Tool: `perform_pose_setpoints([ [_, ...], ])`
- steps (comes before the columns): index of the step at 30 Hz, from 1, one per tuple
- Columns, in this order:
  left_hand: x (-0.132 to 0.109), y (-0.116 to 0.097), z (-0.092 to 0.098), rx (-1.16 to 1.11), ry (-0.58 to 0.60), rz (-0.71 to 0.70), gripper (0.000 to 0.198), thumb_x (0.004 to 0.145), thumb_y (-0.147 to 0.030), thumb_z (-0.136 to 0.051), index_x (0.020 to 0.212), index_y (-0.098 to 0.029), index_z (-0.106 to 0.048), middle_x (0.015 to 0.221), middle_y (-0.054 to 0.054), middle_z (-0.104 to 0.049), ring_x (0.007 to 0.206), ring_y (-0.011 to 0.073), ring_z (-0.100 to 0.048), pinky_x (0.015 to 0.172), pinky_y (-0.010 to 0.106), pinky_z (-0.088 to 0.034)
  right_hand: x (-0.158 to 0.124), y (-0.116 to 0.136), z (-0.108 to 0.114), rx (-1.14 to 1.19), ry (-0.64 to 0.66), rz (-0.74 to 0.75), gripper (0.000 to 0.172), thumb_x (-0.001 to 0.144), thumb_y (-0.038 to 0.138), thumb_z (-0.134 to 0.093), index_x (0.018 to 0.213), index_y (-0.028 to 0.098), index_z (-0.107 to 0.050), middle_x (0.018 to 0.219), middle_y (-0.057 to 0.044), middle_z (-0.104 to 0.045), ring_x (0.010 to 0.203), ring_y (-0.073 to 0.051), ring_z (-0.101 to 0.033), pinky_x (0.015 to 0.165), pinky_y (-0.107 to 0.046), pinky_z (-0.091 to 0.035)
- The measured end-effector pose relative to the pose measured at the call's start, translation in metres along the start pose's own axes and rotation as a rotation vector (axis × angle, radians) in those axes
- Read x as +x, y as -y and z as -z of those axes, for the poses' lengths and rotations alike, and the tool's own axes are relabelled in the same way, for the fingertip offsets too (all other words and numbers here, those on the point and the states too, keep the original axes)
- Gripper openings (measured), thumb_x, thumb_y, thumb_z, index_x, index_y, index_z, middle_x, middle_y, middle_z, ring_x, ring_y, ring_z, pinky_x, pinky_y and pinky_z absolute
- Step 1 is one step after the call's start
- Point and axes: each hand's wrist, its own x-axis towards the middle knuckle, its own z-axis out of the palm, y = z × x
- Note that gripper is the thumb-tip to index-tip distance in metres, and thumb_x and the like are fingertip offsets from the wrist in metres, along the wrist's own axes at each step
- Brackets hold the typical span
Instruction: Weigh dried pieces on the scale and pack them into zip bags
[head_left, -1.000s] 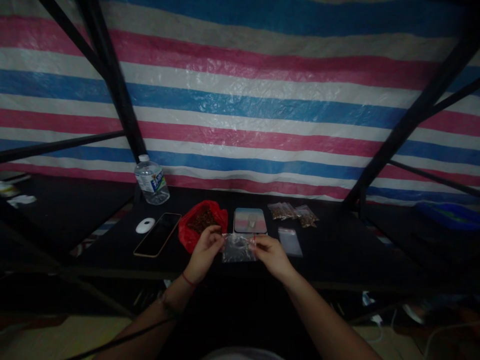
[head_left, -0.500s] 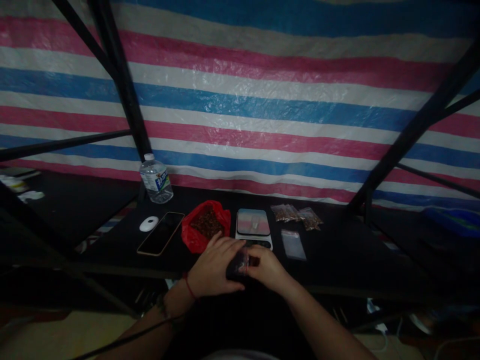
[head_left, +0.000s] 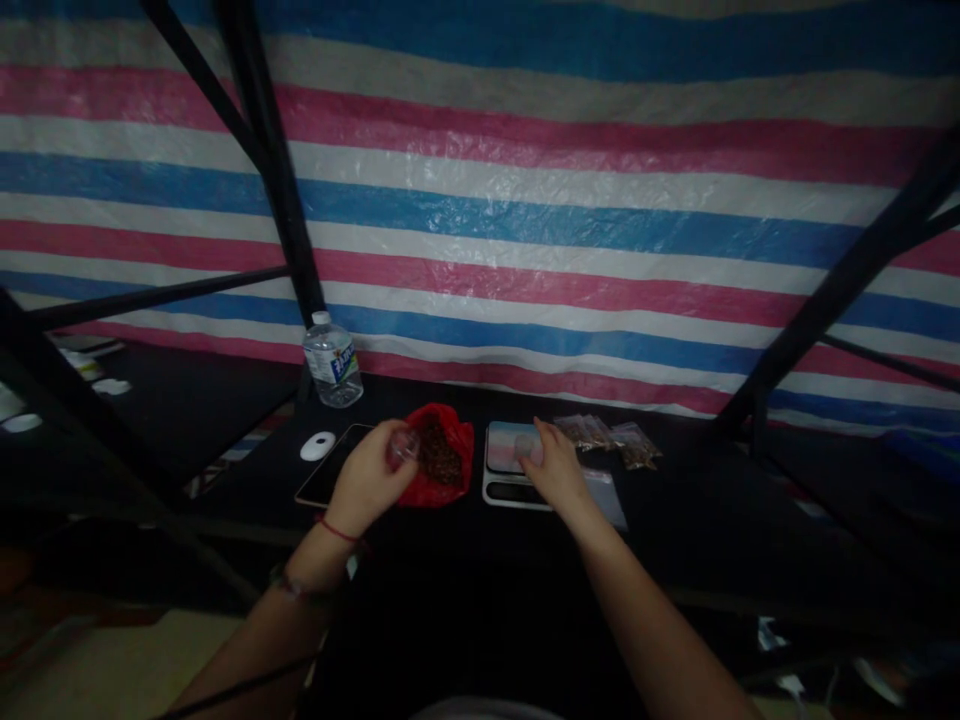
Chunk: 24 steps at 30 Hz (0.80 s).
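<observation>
My left hand (head_left: pixel 369 477) is closed round a small clear plastic bag (head_left: pixel 403 447), held beside the open red bag (head_left: pixel 442 457) of dark brown bits. My right hand (head_left: pixel 548 463) reaches over the small kitchen scale (head_left: pixel 504 460), its fingers on or just above the shiny plate near a small pale thing (head_left: pixel 524 447) that I cannot make out. Whether those fingers grip it is unclear. Everything lies on a black table (head_left: pixel 675 520).
A phone (head_left: pixel 324 478) and a white mouse-like object (head_left: pixel 317 445) lie left of the red bag, with a water bottle (head_left: pixel 333 360) behind. Filled small clear bags (head_left: pixel 611 437) sit right of the scale, an empty one (head_left: pixel 606 492) nearer. Black frame posts and a striped tarp stand behind.
My hands parted from in front of me. The left one carried the clear bag up to the red bag, and the right one moved onto the scale. The view shifted left.
</observation>
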Motion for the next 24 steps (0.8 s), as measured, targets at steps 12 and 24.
perform_pose_setpoints([
  [12, -0.016, 0.009, -0.027, 0.154, 0.502, -0.100, 0.026, 0.072, -0.016, -0.058, 0.096, -0.025, -0.063, 0.094, 0.007, -0.070, 0.084, 0.0233, -0.066, 0.074, 0.030, -0.045, 0.016, 0.013, -0.015, 0.057, 0.146, -0.010, 0.039, 0.081, 0.028, -0.061, 0.117, 0.013, -0.063, 0.112, -0.013, -0.065, 0.103, -0.022, -0.060, 0.093, -0.033, -0.045],
  [24, -0.009, 0.011, -0.022, -0.072, 0.217, 0.118, 0.016, 0.078, -0.025, -0.054, 0.092, -0.019, -0.061, 0.082, 0.004, -0.067, 0.073, 0.0189, -0.062, 0.067, 0.027, -0.043, 0.017, 0.034, -0.016, 0.291, 0.141, 0.020, 0.044, 0.073, 0.018, -0.065, 0.116, 0.017, -0.061, 0.105, -0.008, -0.063, 0.089, -0.017, -0.061, 0.081, -0.031, -0.050],
])
